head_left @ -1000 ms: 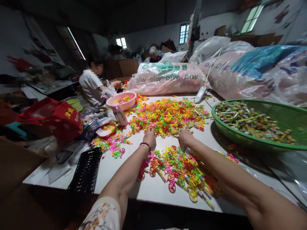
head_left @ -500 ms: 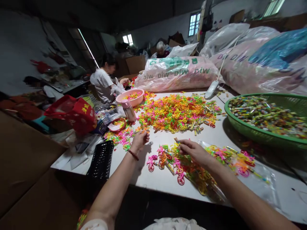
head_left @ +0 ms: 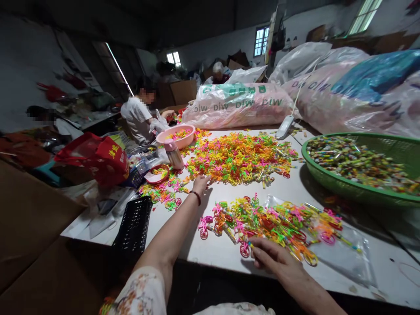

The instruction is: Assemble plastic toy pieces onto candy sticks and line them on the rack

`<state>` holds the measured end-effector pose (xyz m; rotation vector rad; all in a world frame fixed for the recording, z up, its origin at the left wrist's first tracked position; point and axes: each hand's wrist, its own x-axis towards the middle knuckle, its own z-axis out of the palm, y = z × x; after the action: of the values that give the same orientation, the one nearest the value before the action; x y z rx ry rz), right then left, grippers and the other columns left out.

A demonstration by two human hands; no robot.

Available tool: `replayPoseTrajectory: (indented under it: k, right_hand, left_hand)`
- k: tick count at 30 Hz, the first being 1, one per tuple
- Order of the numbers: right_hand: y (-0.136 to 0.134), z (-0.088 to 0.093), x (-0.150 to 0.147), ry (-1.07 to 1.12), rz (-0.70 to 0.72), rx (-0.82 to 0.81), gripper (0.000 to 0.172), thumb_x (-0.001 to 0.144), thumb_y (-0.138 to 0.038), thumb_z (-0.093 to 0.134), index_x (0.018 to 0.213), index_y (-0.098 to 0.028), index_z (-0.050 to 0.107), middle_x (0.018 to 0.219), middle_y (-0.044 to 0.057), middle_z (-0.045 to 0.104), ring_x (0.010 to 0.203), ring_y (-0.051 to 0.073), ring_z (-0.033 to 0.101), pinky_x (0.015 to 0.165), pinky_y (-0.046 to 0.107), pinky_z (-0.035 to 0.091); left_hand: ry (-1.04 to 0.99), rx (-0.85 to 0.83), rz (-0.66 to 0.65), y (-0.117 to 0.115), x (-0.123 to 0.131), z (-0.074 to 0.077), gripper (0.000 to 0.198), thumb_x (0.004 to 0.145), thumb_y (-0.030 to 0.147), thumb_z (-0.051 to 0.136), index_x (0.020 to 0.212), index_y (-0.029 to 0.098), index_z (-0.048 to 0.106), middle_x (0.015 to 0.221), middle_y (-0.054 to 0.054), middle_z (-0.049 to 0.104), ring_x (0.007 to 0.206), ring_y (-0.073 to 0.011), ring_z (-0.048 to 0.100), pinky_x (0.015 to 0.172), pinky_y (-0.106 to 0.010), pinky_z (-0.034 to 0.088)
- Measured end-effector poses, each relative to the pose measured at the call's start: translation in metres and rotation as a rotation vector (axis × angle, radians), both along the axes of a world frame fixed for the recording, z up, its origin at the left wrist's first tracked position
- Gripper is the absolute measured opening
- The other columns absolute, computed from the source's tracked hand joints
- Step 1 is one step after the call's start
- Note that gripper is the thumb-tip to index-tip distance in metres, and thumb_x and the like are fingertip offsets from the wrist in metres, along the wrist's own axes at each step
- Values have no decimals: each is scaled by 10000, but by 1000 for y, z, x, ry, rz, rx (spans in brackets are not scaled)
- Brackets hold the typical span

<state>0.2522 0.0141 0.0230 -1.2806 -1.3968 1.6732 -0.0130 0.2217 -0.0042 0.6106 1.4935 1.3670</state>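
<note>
Fingers of R hand (head_left: 274,257) pinch sm tube (head_left: 251,244); L hand (head_left: 201,184) by plastic pcs pile (head_left: 243,158), grip unclear.

With the left hand (head_left: 200,186) beside the colourful pile (head_left: 241,155), the right hand (head_left: 274,258) pinches a small piece (head_left: 250,244).

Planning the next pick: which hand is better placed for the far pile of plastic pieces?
Left, probably: the left hand is beside the far pile, while the right hand is by the nearer pile, seemingly pinching a small tube.
</note>
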Motion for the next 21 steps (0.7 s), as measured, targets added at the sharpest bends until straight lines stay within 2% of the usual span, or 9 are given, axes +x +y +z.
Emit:
replayPoseTrajectory:
  k: [4, 6, 10, 15, 18, 21]
  right_hand:
    - [-7, 4, 2, 47, -36, -37, 468, 737, -629, 687, 990, -238, 739, 835, 34, 614, 717, 164, 582, 714, 309, 508]
    - [-8, 7, 4, 97, -61, -82, 474, 703, -624, 723, 974, -235, 735, 834, 25, 611, 689, 146, 578, 698, 298, 504]
    - [-8, 10, 7, 248, -41, -178, 357, 727, -526, 757, 903, -219, 713, 791, 5, 621, 654, 113, 555, 664, 253, 476]
    - [-8, 6, -5, 514, -22, -337, 329, 770, -429, 756, 1019, -225, 691, 883, 23, 651, 707, 110, 570, 708, 255, 469]
    - [-9, 4, -14, 531, 3, -347, 323, 777, -409, 755, 1033, -221, 697, 882, 20, 641, 715, 108, 563, 704, 247, 459]
    - [-12, 4, -17, 457, 29, -287, 326, 785, -421, 747, 1031, -212, 696, 847, 11, 630, 706, 106, 556, 679, 237, 443]
  left_hand:
    - [7, -10, -37, 17, 19, -3, 205, 854, 240, 661, 731, 130, 541, 586, 67, 498, 465, -51, 446, 483, -191, 409]
    - [-3, 18, -58, 15, 20, 1, 234, 840, 227, 663, 678, 130, 526, 553, 60, 493, 451, -51, 444, 467, -189, 405]
    - [-12, 117, -64, -1, 11, 15, 258, 742, 200, 716, 616, 150, 497, 539, 30, 528, 507, -72, 539, 550, -204, 481]
    - [89, 165, -30, -26, -1, 27, 176, 768, 139, 664, 699, 168, 504, 648, -8, 577, 694, -136, 650, 715, -291, 559]
    - [228, 175, -12, -41, -9, 27, 130, 771, 106, 654, 794, 175, 546, 763, -37, 588, 810, -186, 661, 784, -353, 557]
    - [391, 217, -13, -58, -18, 27, 177, 755, 70, 651, 886, 184, 615, 964, -78, 589, 1011, -227, 612, 955, -376, 486]
